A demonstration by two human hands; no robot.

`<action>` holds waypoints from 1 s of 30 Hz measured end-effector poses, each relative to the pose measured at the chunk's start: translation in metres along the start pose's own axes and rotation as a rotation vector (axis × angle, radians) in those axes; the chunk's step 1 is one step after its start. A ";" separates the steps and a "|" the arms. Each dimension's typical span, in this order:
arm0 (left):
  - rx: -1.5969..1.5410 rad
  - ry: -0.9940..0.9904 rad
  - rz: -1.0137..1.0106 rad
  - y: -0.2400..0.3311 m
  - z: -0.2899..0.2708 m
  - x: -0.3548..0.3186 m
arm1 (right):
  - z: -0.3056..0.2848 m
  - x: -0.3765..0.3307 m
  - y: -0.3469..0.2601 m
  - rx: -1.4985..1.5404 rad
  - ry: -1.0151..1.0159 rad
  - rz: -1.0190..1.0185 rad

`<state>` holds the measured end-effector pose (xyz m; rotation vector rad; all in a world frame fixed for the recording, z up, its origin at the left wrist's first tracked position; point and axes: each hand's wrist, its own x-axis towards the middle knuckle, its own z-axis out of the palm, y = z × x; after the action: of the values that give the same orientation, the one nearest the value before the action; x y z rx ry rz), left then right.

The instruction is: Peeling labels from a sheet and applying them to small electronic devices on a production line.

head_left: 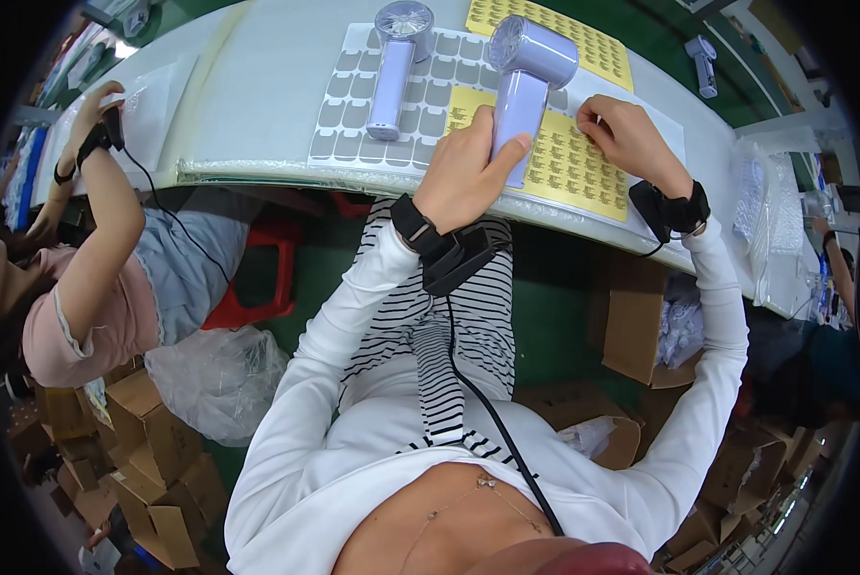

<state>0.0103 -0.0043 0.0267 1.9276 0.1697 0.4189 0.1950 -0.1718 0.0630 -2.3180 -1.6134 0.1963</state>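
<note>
Fan (524, 96) is above the yellow sheet (569, 163), handle pinched in the left grip (463, 172); could slip if that hold loosens, casing looks smooth. Right grip (629, 142) by the sheet, fingers curled in; can't tell if pinching anything. Swinging left could knock the second fan (389, 86) on the grey sheet (331, 117). Left-wrist cable (488, 393) could snag on the tabletop (267, 86) edge.

White table (267, 86) | on top: grey sticker sheet (332, 115) | yellow label sheets (573, 165)
</note>
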 end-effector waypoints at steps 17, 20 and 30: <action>0.039 -0.046 -0.116 0.002 -0.003 -0.001 | -0.006 0.002 -0.005 0.053 -0.092 0.034; 0.033 -0.028 -0.062 0.001 -0.001 0.000 | -0.015 -0.004 0.001 0.219 -0.157 0.072; 0.010 -0.055 -0.075 0.003 -0.003 -0.002 | -0.001 0.003 -0.009 0.022 -0.005 0.092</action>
<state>0.0072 -0.0036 0.0297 1.9341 0.2079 0.3154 0.1886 -0.1665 0.0665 -2.3790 -1.5005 0.2387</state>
